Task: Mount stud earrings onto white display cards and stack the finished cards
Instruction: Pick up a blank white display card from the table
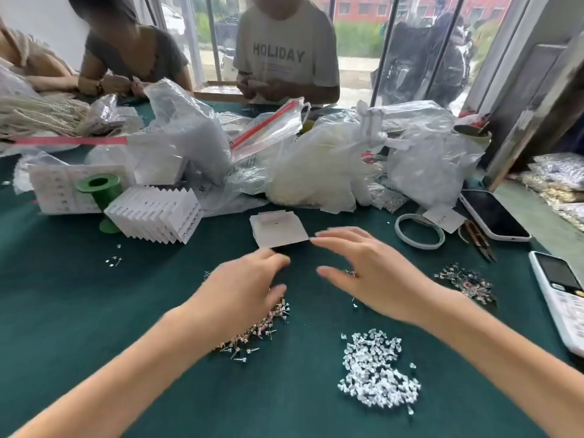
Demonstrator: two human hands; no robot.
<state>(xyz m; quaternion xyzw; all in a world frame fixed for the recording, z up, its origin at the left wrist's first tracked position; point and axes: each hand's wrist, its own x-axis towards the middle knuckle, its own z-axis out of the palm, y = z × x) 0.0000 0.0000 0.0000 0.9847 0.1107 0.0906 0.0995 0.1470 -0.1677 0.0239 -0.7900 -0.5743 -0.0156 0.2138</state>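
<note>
A small pile of blank white display cards (278,229) lies on the green cloth at the middle. Just below it, my left hand (243,289) hovers blurred with fingers extended, over a heap of pink and silver stud earrings (259,330). My right hand (376,273) reaches toward the cards with fingers spread and nothing in it; its fingertips are beside the pile's lower right corner. A fanned stack of finished cards (158,216) stands at the left. Clear earring backs (379,368) lie in a heap at the lower right. Another heap of studs (464,282) sits to the right.
Plastic bags (325,172) of stock crowd the table's far half. A green spool (101,188) stands by the finished cards. A ring of tape (418,230), snips (477,238), a phone (493,213) and a calculator (562,295) lie at the right. Two people sit opposite.
</note>
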